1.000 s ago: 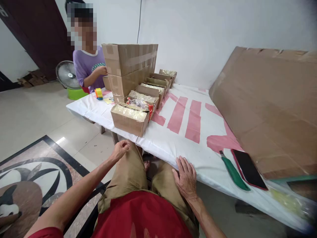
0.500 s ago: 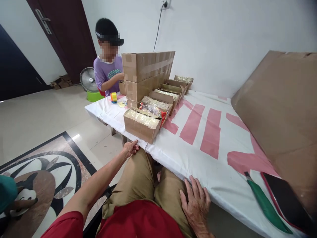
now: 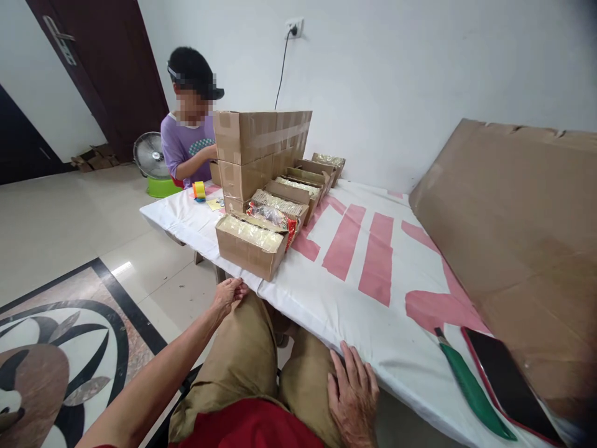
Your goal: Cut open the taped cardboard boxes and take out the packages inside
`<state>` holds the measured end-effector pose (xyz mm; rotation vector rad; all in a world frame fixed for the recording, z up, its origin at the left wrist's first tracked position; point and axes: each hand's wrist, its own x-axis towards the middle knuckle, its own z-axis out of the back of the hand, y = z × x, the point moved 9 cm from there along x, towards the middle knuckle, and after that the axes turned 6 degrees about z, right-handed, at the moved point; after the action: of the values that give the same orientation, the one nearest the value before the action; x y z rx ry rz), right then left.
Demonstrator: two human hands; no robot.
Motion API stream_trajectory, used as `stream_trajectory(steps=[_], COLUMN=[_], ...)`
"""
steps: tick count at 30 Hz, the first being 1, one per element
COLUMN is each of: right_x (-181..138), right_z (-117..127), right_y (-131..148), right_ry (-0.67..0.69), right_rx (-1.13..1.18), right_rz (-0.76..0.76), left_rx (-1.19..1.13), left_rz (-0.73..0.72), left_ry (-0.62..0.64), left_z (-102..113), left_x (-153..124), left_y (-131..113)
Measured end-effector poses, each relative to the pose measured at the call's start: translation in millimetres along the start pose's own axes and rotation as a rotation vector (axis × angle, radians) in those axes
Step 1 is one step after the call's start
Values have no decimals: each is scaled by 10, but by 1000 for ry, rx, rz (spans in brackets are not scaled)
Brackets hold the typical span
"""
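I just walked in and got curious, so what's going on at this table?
Neither hand of the seated person in red holds a box. The left hand is at the edge of the white cloth, near the closest open box; whether it grips the cloth is unclear. The right hand lies open over the thigh, fingertips by the table edge. More open boxes line up beside a stack of taped ones. Another person is behind the stack.

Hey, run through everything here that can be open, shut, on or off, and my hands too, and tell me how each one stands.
Front box: open, filled
Stacked boxes: closed
Phone: screen dark
Plug: plugged in
Fan: cannot tell
Left hand: fingers curled
Right hand: open
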<state>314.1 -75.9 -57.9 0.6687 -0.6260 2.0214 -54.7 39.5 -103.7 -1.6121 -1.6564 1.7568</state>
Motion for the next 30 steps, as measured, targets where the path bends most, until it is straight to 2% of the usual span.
stream_trajectory(steps=[7, 13, 18, 21, 24, 27, 28, 30], right_x=[10, 101, 274, 496, 870, 1237, 1309, 1339], right_z=[46, 122, 152, 40, -226, -565, -656, -763], right_y=[20, -64, -289, -449, -539, -440, -370, -220], right_ry=[-14, -31, -42, -7, 74, 196, 231, 280], right_rx=[-5, 86, 283, 346, 366, 368, 371, 386], right_rz=[18, -44, -130, -162, -178, -160, -150, -139], left_rx=[43, 181, 360, 470, 633, 975, 1086, 1226], left_rz=[-59, -111, -221, -344, -554, -900, -968, -1002], left_ry=[-42, -60, -14, 71, 192, 337, 370, 408], left_z=[120, 122, 65, -169, -675, -1313, -1456, -1562], left_x=[-32, -62, -329, -601, -841, -1028, -1037, -990], left_y=[34, -69, -164, -186, -235, -234, -184, -62])
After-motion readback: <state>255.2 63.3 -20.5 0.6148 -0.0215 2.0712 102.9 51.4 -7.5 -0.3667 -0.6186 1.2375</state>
